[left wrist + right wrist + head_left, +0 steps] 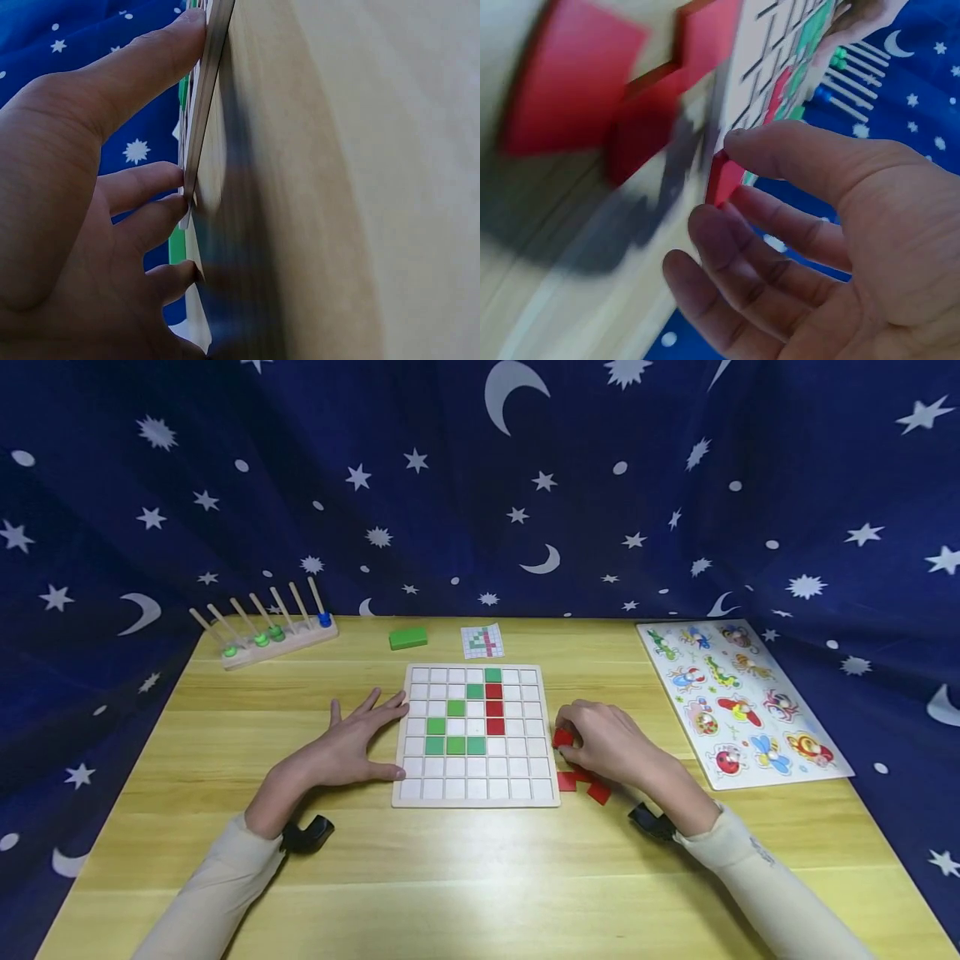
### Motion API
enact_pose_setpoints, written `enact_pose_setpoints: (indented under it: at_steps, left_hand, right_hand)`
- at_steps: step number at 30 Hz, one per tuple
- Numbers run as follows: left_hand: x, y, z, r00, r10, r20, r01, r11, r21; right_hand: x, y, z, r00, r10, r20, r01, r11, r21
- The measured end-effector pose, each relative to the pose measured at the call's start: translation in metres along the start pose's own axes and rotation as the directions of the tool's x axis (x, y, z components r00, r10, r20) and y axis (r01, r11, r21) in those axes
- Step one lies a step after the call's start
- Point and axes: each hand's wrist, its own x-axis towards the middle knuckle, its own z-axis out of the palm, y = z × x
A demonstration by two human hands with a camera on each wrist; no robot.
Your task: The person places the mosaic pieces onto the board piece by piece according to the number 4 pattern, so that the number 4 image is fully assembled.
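A white square-grid board [476, 804] lies in the middle of the wooden table, with several green tiles [456, 745] in a diagonal and a short row, and a column of three red tiles [494, 709]. My left hand [341, 745] is spread at the board's left side; in the left wrist view the thumb and some fingertips touch its edge. Just off the board's right edge, my right hand [615, 743] pinches a red tile [721, 178] between thumb and fingers. Loose red tiles [598, 792] lie below that hand, partly hidden by it in the head view.
Behind the board are a small patterned grid card [482, 642] and a green block [408, 638]. A wooden peg rack [281, 645] with green and blue beads stands back left. An insect puzzle board [738, 706] lies on the right. A starry dark-blue cloth [450, 510] hangs behind.
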Motion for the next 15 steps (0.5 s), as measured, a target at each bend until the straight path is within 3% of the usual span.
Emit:
enact_pose_setpoints:
  at_steps: [9, 15]
  left_hand:
    - [0.001, 0.000, 0.001, 1.000, 0.005, -0.004, -0.005, 1.000, 0.003]
    - [0.000, 0.000, 0.000, 1.000, 0.001, -0.002, -0.001, 1.000, 0.004]
  right_hand:
    - [0.021, -0.037, 0.013, 0.981, -0.192, -0.031, 0.193, 0.980, 0.051]
    - [0.035, -0.051, 0.023, 0.970, -0.244, -0.003, 0.243, 0.967, 0.081]
